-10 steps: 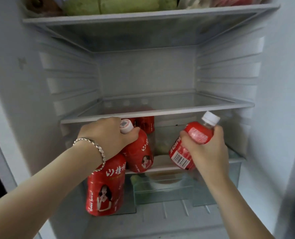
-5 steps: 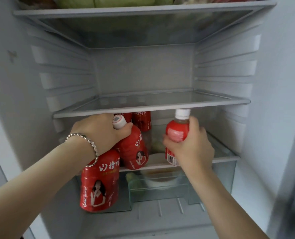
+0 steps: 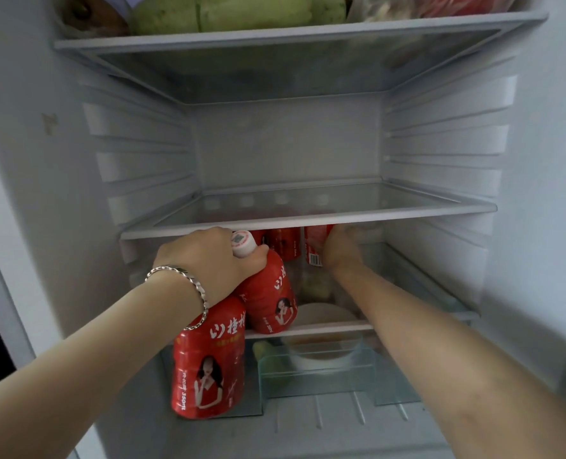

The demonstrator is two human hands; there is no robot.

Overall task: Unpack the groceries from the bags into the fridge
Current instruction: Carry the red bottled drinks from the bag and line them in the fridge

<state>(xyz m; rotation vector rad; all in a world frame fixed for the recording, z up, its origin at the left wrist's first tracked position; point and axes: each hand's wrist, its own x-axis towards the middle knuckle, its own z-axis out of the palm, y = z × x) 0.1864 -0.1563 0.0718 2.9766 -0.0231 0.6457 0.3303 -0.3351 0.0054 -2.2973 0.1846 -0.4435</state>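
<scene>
The left hand is clamped around the necks of two red bottles at the fridge's lower shelf front edge. The right hand grips a third bottle upright, deeper on that shelf.

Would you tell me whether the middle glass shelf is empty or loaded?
Empty: the middle glass shelf carries nothing; red bottles show through from below.

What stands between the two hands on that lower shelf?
In the head view, one red bottle stands at the back between left hand and right hand.
</scene>
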